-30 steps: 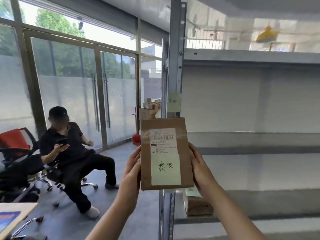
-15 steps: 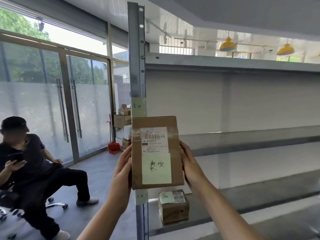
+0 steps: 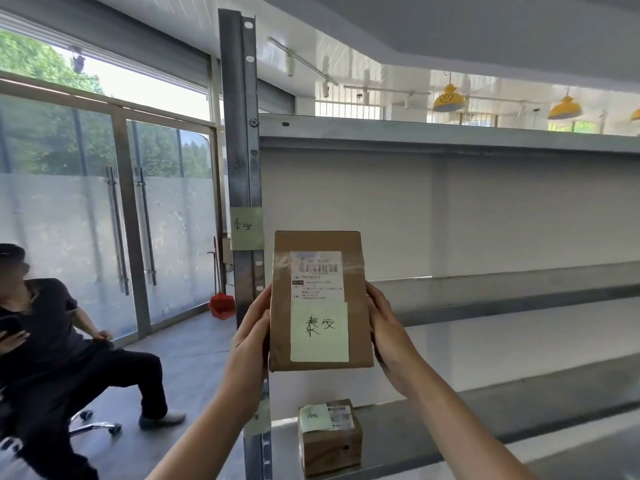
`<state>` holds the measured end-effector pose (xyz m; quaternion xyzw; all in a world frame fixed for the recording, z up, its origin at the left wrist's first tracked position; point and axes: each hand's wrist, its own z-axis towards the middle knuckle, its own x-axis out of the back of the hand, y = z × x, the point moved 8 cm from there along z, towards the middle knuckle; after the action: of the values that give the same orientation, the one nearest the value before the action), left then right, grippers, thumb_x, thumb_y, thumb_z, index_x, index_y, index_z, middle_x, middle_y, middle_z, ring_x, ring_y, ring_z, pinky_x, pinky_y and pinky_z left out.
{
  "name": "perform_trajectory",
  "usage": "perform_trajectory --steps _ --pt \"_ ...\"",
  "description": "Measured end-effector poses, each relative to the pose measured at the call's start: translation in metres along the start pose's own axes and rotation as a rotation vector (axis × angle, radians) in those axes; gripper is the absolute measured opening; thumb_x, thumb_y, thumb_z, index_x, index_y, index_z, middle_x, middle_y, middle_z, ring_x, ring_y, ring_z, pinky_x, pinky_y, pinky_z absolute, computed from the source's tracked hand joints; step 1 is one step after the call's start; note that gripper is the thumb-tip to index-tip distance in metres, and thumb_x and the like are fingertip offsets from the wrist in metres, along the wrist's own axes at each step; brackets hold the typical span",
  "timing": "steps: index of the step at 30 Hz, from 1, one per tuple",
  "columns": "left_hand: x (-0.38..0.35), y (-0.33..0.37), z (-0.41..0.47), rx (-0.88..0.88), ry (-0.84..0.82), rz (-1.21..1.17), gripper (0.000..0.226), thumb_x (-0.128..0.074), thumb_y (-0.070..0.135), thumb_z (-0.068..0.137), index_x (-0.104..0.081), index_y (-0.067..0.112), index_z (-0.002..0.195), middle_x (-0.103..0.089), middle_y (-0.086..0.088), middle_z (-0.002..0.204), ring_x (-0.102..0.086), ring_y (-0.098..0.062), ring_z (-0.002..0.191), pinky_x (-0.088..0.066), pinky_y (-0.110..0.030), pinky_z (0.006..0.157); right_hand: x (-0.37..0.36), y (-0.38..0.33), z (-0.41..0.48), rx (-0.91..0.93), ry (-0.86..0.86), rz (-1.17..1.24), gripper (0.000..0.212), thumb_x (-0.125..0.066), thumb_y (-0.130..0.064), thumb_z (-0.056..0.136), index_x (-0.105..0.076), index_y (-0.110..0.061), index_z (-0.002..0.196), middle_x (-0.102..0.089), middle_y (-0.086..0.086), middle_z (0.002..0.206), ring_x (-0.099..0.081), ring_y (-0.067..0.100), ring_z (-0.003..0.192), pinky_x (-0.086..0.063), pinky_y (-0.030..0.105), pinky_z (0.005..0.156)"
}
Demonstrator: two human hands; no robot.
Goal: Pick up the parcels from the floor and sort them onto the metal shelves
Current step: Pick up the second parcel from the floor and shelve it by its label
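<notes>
I hold a flat brown cardboard parcel [image 3: 320, 303] upright in front of me, its face bearing a white shipping label and a pale green note with handwritten characters. My left hand [image 3: 250, 337] grips its left edge and my right hand [image 3: 386, 329] grips its right edge. Behind it stands the metal shelf unit: a grey upright post [image 3: 242, 161] with a matching green handwritten note [image 3: 246, 233], and a middle shelf [image 3: 502, 296] at the height of the parcel. On the lower shelf [image 3: 485, 420] sits a small brown box [image 3: 329, 441] with its own green note.
A person in dark clothes sits on an office chair [image 3: 93, 424] at the left, holding a phone. Glass doors [image 3: 131, 237] line the far left wall. A red dustpan [image 3: 221, 304] leans near the doors. The top shelf [image 3: 450, 133] runs overhead.
My view has swung right and closer to the shelf, so the post now stands left of the parcel. The parcel stays upright between both hands.
</notes>
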<state>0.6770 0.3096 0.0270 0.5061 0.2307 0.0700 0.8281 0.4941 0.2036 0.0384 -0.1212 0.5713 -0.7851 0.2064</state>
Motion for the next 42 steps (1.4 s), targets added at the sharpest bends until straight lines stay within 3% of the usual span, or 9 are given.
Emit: perform_trajectory --steps 6,9,13,18,23,26,32,36,42 --pt "-0.023 0.004 0.027 0.014 -0.009 0.044 0.039 -0.038 0.027 0.108 -0.058 0.045 0.136 -0.075 0.001 0.124 -0.073 -0.021 0.110 -0.062 -0.031 0.074 0.015 -0.007 0.030 0.012 -0.048 0.093 0.041 -0.043 -0.029 0.104 -0.055 -0.050 0.137 -0.058 -0.001 0.142 -0.060 0.014 0.126 -0.044 0.049 0.113" --pt "-0.034 0.009 0.042 0.039 -0.011 0.069 0.033 -0.041 0.042 0.106 -0.065 0.049 0.127 -0.078 0.001 0.116 -0.075 -0.022 0.104 -0.061 -0.033 0.074 0.026 -0.002 0.050 -0.010 -0.036 0.139 0.053 -0.043 -0.029 0.103 -0.035 -0.053 0.149 -0.074 -0.004 0.119 -0.067 0.012 0.114 -0.045 0.047 0.110" --pt "-0.044 0.005 0.062 0.086 -0.008 0.029 0.028 -0.046 0.046 0.104 -0.072 0.048 0.114 -0.078 0.003 0.116 -0.073 -0.021 0.109 -0.057 -0.040 0.092 0.038 0.004 0.076 -0.044 0.009 0.175 0.038 -0.045 -0.034 0.103 -0.041 -0.050 0.138 -0.076 0.006 0.114 -0.066 0.026 0.117 -0.047 0.050 0.104" --pt "-0.036 -0.015 0.087 0.180 0.037 0.004 0.043 -0.048 0.046 0.102 -0.060 0.027 0.138 -0.069 -0.004 0.133 -0.059 -0.026 0.131 -0.041 -0.047 0.116 0.034 0.009 0.103 -0.050 -0.023 0.173 0.019 -0.046 -0.035 0.105 -0.056 -0.035 0.121 -0.072 0.005 0.122 -0.064 0.022 0.117 -0.051 0.033 0.089" --pt "-0.024 -0.036 0.106 0.240 0.116 0.030 0.026 -0.043 0.040 0.105 -0.067 0.036 0.115 -0.070 0.004 0.124 -0.056 -0.020 0.127 -0.037 -0.035 0.111 0.028 0.022 0.123 -0.060 -0.031 0.127 0.023 -0.042 -0.041 0.106 -0.058 -0.036 0.122 -0.070 -0.007 0.119 -0.062 0.008 0.110 -0.047 0.024 0.078" --pt "-0.020 -0.044 0.114 0.252 0.151 0.047 0.035 -0.041 0.041 0.106 -0.063 0.033 0.132 -0.067 0.002 0.129 -0.055 -0.018 0.125 -0.038 -0.039 0.116 0.027 0.029 0.132 -0.090 -0.033 0.111 0.026 -0.040 -0.043 0.107 -0.059 -0.038 0.123 -0.068 -0.012 0.120 -0.060 0.001 0.105 -0.044 0.022 0.072" --pt "-0.018 -0.050 0.122 0.300 0.256 0.043 0.024 -0.044 0.041 0.106 -0.049 0.037 0.130 -0.064 0.001 0.116 -0.060 -0.019 0.108 -0.049 -0.045 0.106 0.028 0.042 0.143 -0.114 -0.051 0.050 0.031 -0.039 -0.046 0.105 -0.062 -0.039 0.124 -0.068 -0.015 0.117 -0.060 0.001 0.107 -0.045 0.023 0.080" --pt "-0.018 -0.062 0.119 0.416 0.316 0.011 0.042 -0.043 0.051 0.103 -0.052 0.027 0.136 -0.062 -0.008 0.130 -0.056 -0.030 0.125 -0.042 -0.055 0.113 0.026 0.049 0.144 -0.159 -0.058 0.041 0.035 -0.040 -0.053 0.100 -0.070 -0.044 0.117 -0.074 -0.014 0.109 -0.064 0.008 0.108 -0.051 0.029 0.084" --pt "-0.020 -0.070 0.119 0.459 0.322 -0.097 0.043 -0.039 0.061 0.101 -0.066 0.028 0.099 -0.069 -0.005 0.106 -0.065 -0.027 0.103 -0.054 -0.053 0.092 0.024 0.074 0.147 -0.280 0.052 0.141 0.035 -0.039 -0.054 0.103 -0.042 -0.032 0.131 -0.061 0.002 0.126 -0.060 0.020 0.116 -0.051 0.049 0.102"
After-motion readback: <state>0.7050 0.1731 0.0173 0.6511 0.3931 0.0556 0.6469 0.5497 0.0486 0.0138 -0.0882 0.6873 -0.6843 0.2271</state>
